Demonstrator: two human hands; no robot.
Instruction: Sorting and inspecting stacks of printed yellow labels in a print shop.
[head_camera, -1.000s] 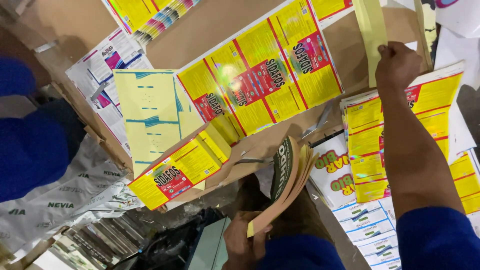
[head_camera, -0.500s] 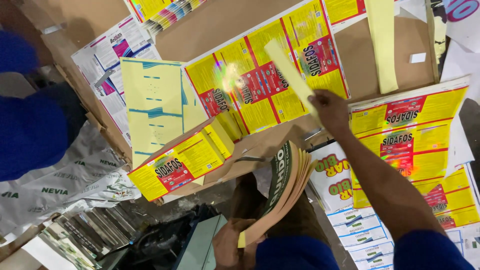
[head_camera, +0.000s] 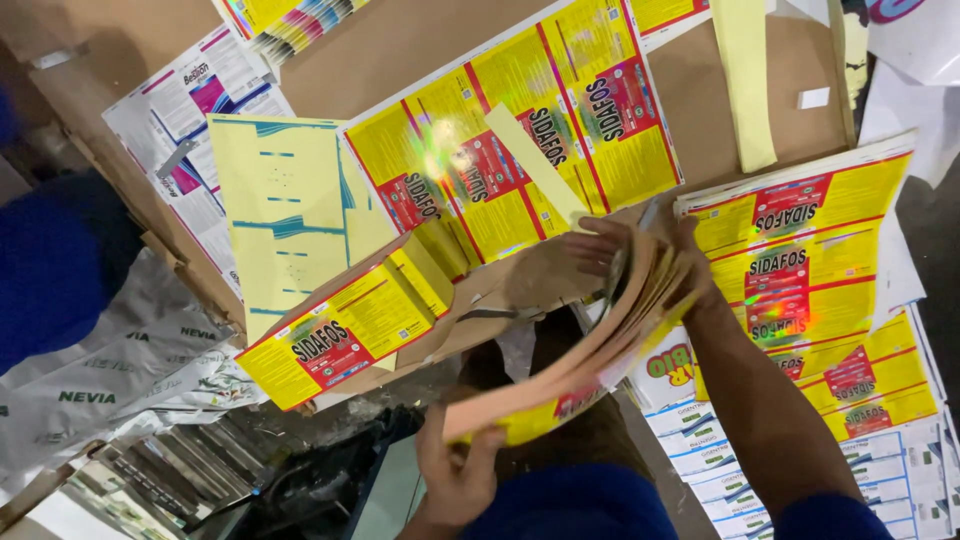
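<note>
Right now both hands grip one thick stack of printed sheets (head_camera: 590, 370), peach-coloured on the backs and yellow at the edges, which sags in a curve across the lower middle of the view. At about six o'clock the left hand (head_camera: 455, 470) pinches the near end of the stack, thumb on top and fingers underneath. Toward one o'clock from there, the right hand (head_camera: 640, 250) is closed over the far end, its fingers curled around the edge where the sheets fan apart slightly. Beyond the stack lies a brown cardboard surface (head_camera: 400, 50), running up to twelve o'clock. On it rests a large yellow and red label sheet (head_camera: 520, 140), with a pale yellow strip (head_camera: 535, 160) lying slantwise across it just beside the right hand's fingertips. Another pale strip (head_camera: 745, 80) lies at one o'clock. At nine o'clock from the stack sits a pale yellow sheet with blue marks (head_camera: 285, 210), and below it a folded yellow and red sheet (head_camera: 345, 325) tilts off the cardboard's edge. At three o'clock a pile of similar yellow labels (head_camera: 810, 260) lies under the right forearm. Silver foil wrappers (head_camera: 100, 370) are at eight o'clock.
</note>
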